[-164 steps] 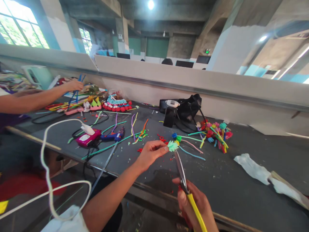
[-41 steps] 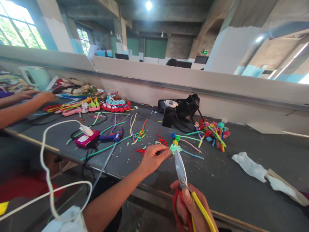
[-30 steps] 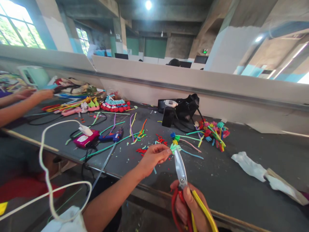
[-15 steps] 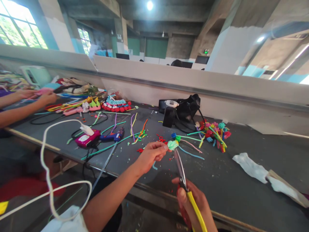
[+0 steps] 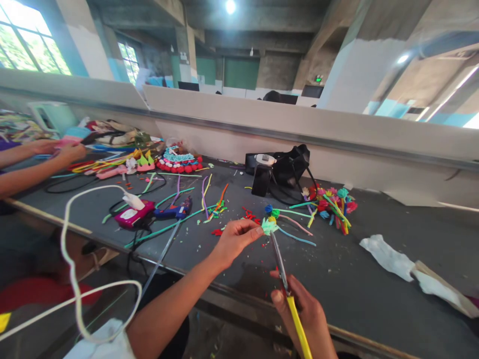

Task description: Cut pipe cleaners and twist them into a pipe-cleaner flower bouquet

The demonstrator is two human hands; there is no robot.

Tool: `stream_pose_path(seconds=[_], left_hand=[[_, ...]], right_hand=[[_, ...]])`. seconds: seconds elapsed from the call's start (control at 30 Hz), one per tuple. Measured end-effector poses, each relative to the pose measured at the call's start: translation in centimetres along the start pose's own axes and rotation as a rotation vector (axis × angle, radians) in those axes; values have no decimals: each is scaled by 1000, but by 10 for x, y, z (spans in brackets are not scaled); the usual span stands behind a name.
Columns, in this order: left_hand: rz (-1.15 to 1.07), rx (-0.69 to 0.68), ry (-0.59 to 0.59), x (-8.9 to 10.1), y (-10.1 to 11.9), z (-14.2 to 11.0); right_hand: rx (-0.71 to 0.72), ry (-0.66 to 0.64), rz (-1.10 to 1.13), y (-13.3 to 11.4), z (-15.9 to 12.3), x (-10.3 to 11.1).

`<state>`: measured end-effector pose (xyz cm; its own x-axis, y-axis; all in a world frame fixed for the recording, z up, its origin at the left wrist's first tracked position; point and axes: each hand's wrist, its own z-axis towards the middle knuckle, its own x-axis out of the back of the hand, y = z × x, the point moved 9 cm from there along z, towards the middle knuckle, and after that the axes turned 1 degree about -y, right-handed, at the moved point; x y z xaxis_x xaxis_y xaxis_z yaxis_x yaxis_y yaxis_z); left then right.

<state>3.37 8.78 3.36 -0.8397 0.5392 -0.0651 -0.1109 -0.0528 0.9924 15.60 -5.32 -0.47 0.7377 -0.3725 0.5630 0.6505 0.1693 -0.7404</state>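
Note:
My left hand pinches a small mint-green pipe-cleaner flower between thumb and fingers, just above the table. In my right hand is a pair of scissors with yellow and red handles. Their blades point up and away from me, and the tips reach the flower's lower right edge. Behind the flower lie pipe-cleaner flowers on stems, one blue and one green. Red pipe-cleaner scraps are scattered just past my left hand.
A glue gun and a magenta power socket with a white cord lie left. A phone leans by a black bag. Bunched flowers and crumpled white wrapping are right. Another person's hands work far left.
The scissors' blades have drawn together, and my right fingers have closed up on the handles. The mint-green flower now looks more spread, with pointed petals. My left hand has barely shifted.

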Motion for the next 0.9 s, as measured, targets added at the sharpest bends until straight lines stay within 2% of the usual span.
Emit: stream_pose_path(seconds=[0.17, 0.33, 0.47, 0.6, 0.77, 0.9], left_hand=[[49, -23, -12, 0, 0, 0], [41, -21, -14, -1, 1, -1], [-65, 15, -26, -3, -4, 0], [-162, 15, -49, -6, -8, 1], [-217, 22, -62, -7, -10, 1], [-224, 29, -54, -7, -9, 1]], right_hand=[[-35, -24, 43, 3, -1, 1], [-138, -18, 148, 4, -2, 1], [-328, -32, 393, 8, -10, -8], [-473, -169, 725, 7, -20, -30], [-435, -283, 981, 0, -23, -42], [-443, -288, 1008, 0, -24, -43]])
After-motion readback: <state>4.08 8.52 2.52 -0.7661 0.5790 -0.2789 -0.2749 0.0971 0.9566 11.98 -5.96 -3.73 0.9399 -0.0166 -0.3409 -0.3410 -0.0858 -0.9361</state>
